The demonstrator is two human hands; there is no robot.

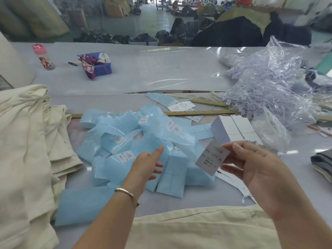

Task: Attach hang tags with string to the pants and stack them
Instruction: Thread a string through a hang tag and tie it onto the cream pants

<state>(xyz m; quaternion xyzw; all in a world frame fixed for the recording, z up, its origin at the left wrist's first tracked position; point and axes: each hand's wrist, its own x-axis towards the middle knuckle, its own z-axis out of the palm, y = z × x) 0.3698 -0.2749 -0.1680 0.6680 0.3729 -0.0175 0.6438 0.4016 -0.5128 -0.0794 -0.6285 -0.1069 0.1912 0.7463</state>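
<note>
R fingers (pixel 231 150) pinched on hang tag (pixel 212 159); L fingers (pixel 158 151) straight over blue tag bundles (pixel 136 141).

- The left hand (pixel 147 164) reaches forward from the lower middle, forearm bare, palm turned toward the right.
- Its index finger is stretched out straight; the other fingers are loosely bent and grip nothing.
- A thin metal bangle (pixel 125 192) circles the left wrist.
- The right hand (pixel 255 175) is raised at the right, back of the hand toward the camera.
- Its thumb and fingertips pinch a white hang tag (pixel 212 159) by its right edge.
</note>
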